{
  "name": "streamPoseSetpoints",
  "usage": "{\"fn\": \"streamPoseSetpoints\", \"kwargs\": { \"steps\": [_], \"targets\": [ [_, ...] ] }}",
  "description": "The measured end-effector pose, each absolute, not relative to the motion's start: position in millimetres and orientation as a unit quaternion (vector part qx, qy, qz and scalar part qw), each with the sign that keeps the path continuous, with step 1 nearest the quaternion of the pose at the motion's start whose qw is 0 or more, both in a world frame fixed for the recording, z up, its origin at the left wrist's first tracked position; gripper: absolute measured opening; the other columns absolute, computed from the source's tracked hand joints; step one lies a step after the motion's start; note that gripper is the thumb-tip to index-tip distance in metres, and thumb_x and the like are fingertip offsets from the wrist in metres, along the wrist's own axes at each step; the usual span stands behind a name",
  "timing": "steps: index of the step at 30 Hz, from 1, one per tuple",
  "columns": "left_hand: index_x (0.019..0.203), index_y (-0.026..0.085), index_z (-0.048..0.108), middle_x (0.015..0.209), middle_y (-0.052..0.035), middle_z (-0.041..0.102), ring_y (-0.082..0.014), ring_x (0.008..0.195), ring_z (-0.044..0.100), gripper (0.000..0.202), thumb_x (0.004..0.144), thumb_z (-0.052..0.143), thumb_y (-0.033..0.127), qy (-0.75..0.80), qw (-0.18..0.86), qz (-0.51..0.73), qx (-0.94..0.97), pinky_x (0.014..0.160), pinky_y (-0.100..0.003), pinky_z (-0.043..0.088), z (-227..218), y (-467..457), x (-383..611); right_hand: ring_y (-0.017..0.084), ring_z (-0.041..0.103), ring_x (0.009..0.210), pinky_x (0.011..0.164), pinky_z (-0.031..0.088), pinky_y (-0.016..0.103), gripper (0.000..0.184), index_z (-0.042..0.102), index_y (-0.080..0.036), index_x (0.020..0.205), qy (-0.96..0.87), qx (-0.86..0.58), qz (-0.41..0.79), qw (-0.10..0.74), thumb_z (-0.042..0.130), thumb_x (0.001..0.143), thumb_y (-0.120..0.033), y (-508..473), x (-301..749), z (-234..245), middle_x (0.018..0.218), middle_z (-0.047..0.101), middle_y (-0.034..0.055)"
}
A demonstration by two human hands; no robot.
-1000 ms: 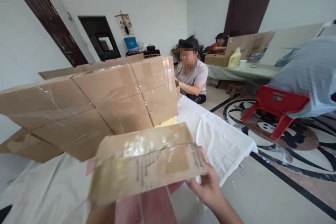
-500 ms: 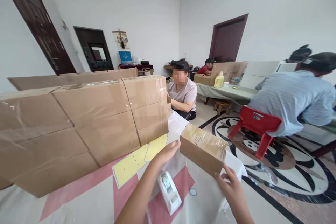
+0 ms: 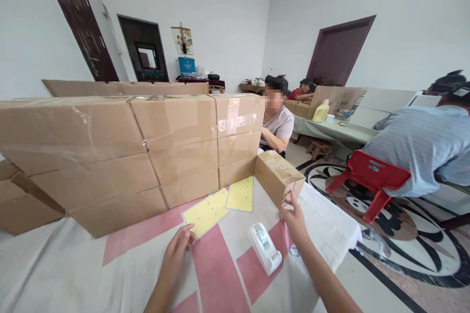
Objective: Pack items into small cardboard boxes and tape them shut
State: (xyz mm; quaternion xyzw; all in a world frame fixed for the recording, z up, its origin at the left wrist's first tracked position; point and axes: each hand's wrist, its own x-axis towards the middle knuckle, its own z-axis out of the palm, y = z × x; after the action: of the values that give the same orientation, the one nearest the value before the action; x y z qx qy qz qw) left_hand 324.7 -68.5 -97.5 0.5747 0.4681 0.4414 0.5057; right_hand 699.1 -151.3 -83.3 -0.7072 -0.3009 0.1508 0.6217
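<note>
A small taped cardboard box (image 3: 278,175) rests on the cloth-covered table (image 3: 91,264), beside the right end of a stacked wall of larger cardboard boxes (image 3: 147,151). My right hand (image 3: 293,215) reaches out and its fingertips touch the near end of the small box, fingers apart. My left hand (image 3: 178,249) lies on the table with fingers loosely curled, holding nothing, near a yellow patch (image 3: 209,212) of the cloth. A white tape dispenser (image 3: 265,248) stands between my hands.
A person (image 3: 277,122) sits behind the box wall. At right, another person (image 3: 422,146) in a striped shirt sits on a red chair (image 3: 370,181) at a table (image 3: 330,129) with a yellow bottle (image 3: 321,111). Dark doors line the walls.
The small box went from my hands onto the table beside the box stack. My left hand let go and drew back to the cloth. My right hand stays at the box's end.
</note>
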Motion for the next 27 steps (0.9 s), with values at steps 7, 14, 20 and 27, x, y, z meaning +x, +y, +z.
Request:
{"fn": "streamPoseSetpoints", "kwargs": {
  "steps": [7, 14, 20, 27],
  "targets": [
    [0.107, 0.021, 0.066, 0.086, -0.0052, 0.067, -0.0223, 0.084, 0.063, 0.049, 0.092, 0.046, 0.063, 0.438, 0.518, 0.417, 0.606, 0.079, -0.033, 0.048, -96.1, -73.4, 323.6, 0.026, 0.058, 0.093, 0.091, 0.052, 0.042, 0.092, 0.034, -0.031, 0.156, -0.29, -0.776, 0.052, 0.558, 0.063, 0.069, -0.041, -124.4, 731.6, -73.9, 0.11, 0.047, 0.0058],
    [0.103, 0.023, 0.065, 0.09, -0.0035, 0.067, -0.0235, 0.092, 0.062, 0.042, 0.092, 0.045, 0.058, 0.426, 0.518, 0.404, 0.622, 0.086, -0.034, 0.046, -91.0, -78.3, 323.3, 0.022, 0.06, 0.088, 0.095, 0.051, 0.039, 0.103, 0.022, -0.029, 0.16, -0.292, -0.779, 0.067, 0.551, 0.064, 0.066, -0.038, -129.8, 707.4, -89.1, 0.121, 0.045, 0.0079],
    [0.092, 0.023, 0.065, 0.089, -0.0031, 0.067, -0.0241, 0.093, 0.062, 0.036, 0.092, 0.047, 0.054, 0.426, 0.501, 0.391, 0.644, 0.088, -0.033, 0.045, -86.0, -85.4, 324.8, 0.023, 0.06, 0.09, 0.092, 0.051, 0.039, 0.09, 0.038, -0.026, 0.154, -0.259, -0.776, 0.05, 0.573, 0.062, 0.07, -0.044, -131.0, 703.7, -85.1, 0.122, 0.046, 0.009],
    [0.094, 0.023, 0.066, 0.087, -0.0028, 0.067, -0.0241, 0.091, 0.062, 0.039, 0.092, 0.046, 0.056, 0.429, 0.489, 0.389, 0.652, 0.086, -0.033, 0.045, -82.1, -86.4, 324.1, 0.025, 0.06, 0.092, 0.083, 0.05, 0.036, 0.061, 0.065, -0.015, 0.127, -0.276, -0.765, 0.008, 0.582, 0.056, 0.077, -0.05, -141.4, 728.8, -62.5, 0.107, 0.061, 0.0098]
  ]
}}
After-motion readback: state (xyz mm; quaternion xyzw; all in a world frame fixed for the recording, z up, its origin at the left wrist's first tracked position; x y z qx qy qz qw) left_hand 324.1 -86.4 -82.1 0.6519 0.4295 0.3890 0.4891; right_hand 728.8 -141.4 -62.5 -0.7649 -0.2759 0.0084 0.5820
